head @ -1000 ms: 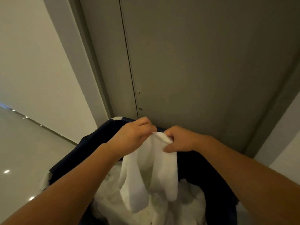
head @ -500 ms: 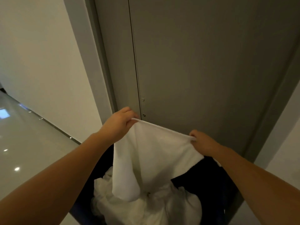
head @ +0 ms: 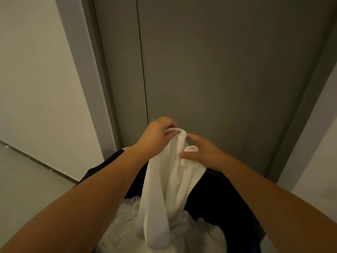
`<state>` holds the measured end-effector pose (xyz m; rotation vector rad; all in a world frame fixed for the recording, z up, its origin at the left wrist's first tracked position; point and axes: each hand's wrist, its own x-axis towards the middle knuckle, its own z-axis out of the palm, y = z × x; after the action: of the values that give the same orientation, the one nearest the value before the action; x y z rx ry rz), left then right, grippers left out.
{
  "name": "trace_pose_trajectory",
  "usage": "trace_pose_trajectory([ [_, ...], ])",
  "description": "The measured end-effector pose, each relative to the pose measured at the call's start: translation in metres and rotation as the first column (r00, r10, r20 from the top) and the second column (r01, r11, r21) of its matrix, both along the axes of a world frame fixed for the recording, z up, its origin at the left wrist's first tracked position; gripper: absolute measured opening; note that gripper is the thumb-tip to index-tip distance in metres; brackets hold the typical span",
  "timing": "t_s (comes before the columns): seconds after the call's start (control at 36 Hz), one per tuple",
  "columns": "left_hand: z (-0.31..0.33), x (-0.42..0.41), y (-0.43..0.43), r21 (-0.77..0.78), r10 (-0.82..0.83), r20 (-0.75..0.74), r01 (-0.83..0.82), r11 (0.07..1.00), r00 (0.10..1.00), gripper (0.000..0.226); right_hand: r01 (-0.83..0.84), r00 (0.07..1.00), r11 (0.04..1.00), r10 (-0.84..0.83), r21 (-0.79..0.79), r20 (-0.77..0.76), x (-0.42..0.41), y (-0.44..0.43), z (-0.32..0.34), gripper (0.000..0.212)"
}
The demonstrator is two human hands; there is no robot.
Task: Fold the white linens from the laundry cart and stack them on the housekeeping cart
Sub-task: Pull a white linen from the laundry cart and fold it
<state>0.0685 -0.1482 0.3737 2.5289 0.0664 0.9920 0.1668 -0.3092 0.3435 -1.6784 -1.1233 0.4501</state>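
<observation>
Left hand pinches the linen by its top corner, thumb against curled fingers. Right hand is just right and a bit lower, thumb and fingers loosely pinching a second rolled edge. Linen's long axis runs vertical, free end pointing down onto the pile in the cart. Both hands are at its top, left one higher.

Grey door ahead, vertical seam left of centre. Grey frame beside it. Off-white wall left. Glossy floor lower left.
</observation>
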Motion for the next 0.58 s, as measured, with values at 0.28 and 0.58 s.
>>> trace_pose_trajectory([
  [0.28, -0.031, -0.012, 0.054, -0.113, -0.082, -0.218, 0.058, 0.992, 0.973, 0.021, 0.441, 0.879, 0.897, -0.422, -0.04, 0.221, -0.004, 0.029, 0.011, 0.015],
  [0.58, -0.108, -0.035, 0.103, -0.163, 0.01, -0.545, -0.118, 0.98, 0.838, 0.019, 0.772, 0.603, 0.631, -0.764, 0.077, 0.229, -0.003, -0.012, 0.069, 0.021],
])
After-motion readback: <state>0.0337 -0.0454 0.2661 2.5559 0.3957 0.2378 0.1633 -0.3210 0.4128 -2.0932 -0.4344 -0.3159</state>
